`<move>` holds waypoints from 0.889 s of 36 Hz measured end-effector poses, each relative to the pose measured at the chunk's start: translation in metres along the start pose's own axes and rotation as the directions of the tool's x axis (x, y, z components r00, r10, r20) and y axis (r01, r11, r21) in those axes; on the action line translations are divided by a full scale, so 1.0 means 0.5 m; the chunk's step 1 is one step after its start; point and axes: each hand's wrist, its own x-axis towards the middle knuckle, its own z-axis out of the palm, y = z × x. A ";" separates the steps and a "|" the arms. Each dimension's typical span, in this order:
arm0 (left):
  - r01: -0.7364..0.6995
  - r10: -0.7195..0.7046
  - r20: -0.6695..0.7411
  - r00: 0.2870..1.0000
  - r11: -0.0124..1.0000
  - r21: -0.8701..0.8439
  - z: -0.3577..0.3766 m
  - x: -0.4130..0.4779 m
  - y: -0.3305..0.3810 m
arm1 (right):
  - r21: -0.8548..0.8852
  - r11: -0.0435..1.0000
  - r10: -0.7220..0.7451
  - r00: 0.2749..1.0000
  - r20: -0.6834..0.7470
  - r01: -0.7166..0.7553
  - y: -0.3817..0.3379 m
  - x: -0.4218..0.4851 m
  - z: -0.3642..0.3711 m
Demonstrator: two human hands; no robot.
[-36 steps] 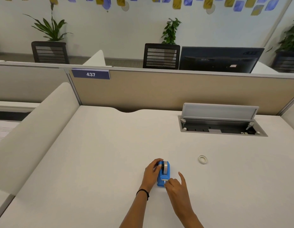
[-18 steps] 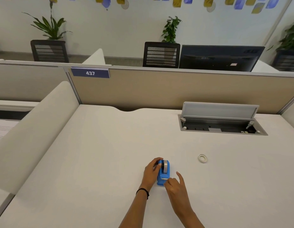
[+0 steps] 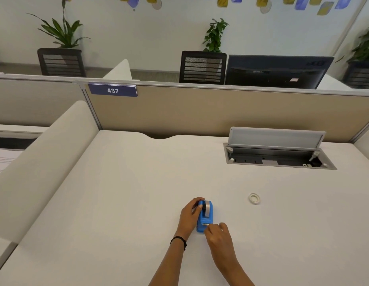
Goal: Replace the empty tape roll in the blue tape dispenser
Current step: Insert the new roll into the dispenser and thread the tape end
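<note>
The blue tape dispenser (image 3: 204, 218) stands on the white desk (image 3: 121, 203), with a grey tape roll (image 3: 208, 208) seated in its far end. My left hand (image 3: 190, 216) grips the dispenser's left side, fingers curled over the top near the roll. My right hand (image 3: 217, 236) is at the near end by the cutter, fingertips pinched together there; whether they hold a tape end is too small to tell. A small whitish ring, an empty tape core (image 3: 254, 198), lies flat on the desk to the right.
An open cable box (image 3: 278, 159) with a raised lid is sunk into the desk at the back right. A beige partition (image 3: 220, 112) with a "437" label (image 3: 112, 90) closes the far edge. A padded divider (image 3: 41, 153) runs along the left.
My right index finger, which pointed outward, has curled in, and the fingertips now pinch at the cutter end. The left hand and dispenser stay put.
</note>
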 end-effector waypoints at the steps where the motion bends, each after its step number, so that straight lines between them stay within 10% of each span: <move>1: 0.001 -0.001 0.000 1.000 1.000 -0.002 0.000 0.000 0.000 | 0.008 1.000 0.004 1.000 0.007 -0.004 -0.001 -0.001 0.000; 32: 0.004 -0.004 -0.009 1.000 0.999 -0.031 0.002 -0.004 0.006 | -0.019 0.999 -0.042 0.999 0.019 0.043 -0.009 0.008 -0.004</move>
